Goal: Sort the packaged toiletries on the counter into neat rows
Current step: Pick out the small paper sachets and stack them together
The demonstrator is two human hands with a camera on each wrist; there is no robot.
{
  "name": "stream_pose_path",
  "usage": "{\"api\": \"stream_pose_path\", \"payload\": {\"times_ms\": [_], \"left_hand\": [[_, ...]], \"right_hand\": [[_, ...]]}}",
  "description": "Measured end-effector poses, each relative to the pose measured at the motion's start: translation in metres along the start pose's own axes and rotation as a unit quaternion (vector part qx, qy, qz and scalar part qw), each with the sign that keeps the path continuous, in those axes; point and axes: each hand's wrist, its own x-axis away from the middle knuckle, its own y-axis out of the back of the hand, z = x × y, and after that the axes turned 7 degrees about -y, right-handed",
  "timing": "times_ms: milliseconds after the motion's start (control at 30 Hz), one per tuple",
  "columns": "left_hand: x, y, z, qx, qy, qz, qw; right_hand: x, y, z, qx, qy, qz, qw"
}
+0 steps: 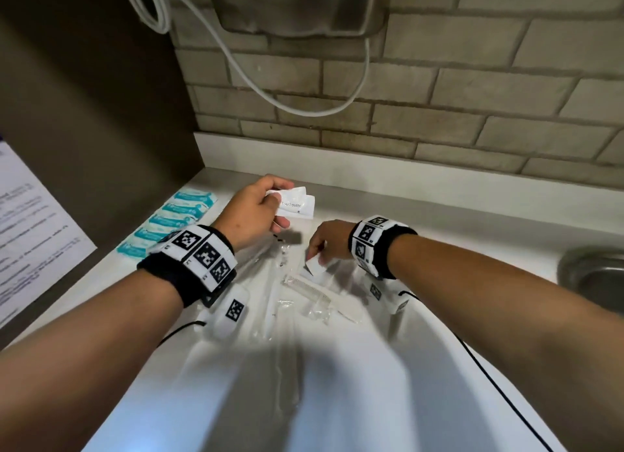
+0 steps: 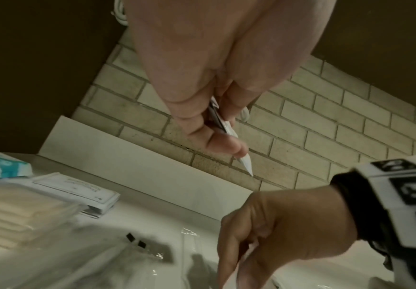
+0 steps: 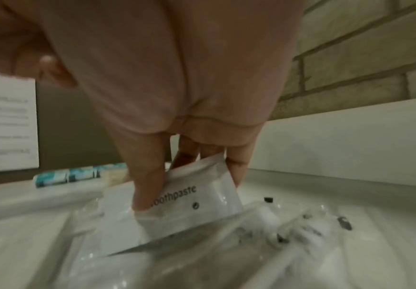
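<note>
Two hands work over a loose pile of clear-wrapped items (image 1: 304, 292) on the white surface (image 1: 422, 235). Above the far edge of that pile, the left hand (image 1: 251, 211) is raised off the surface with its fingers (image 1: 282, 222) and thumb clamped on a small stack of white toothpaste sachets (image 1: 297, 205), the top one reading "Toothpaste". From the left wrist camera these sachets (image 2: 229, 131) show edge-on between the curled fingers. At the pile's right side, the right hand (image 1: 329, 240) reaches down, its fingers (image 3: 149, 185) pinched on another toothpaste sachet (image 3: 201, 197) that stands tilted among the clear wrappers; in the head view it shows as a white corner (image 1: 314, 265) below the hand. Left of the pile, a row of teal-and-white packets (image 1: 169, 222) lies along the brown side panel (image 1: 101, 113). Right of the pile, a metal sink (image 1: 594, 276) sits at the surface's edge. Behind the pile rises a brick-tiled wall (image 1: 472, 96).
</note>
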Motion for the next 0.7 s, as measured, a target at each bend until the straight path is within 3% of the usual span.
{"api": "stream_pose_path", "payload": {"times_ms": [233, 367, 533, 700], "left_hand": [[0.002, 0.013, 0.011, 0.007, 0.017, -0.018, 1.0], [0.0, 0.016, 0.012, 0.003, 0.023, -0.019, 1.0], [0.001, 0.015, 0.012, 0.006, 0.015, -0.014, 1.0], [0.006, 0.01, 0.014, 0.01, 0.019, 0.007, 1.0]], "right_hand": [[-0.011, -0.013, -0.006, 0.082, 0.009, -0.01, 0.997], [-0.006, -0.014, -0.022, 0.062, -0.012, 0.007, 0.998], [0.008, -0.015, -0.03, 0.097, -0.051, -0.048, 0.993], [0.029, -0.004, -0.029, -0.01, -0.033, -0.064, 0.997]]}}
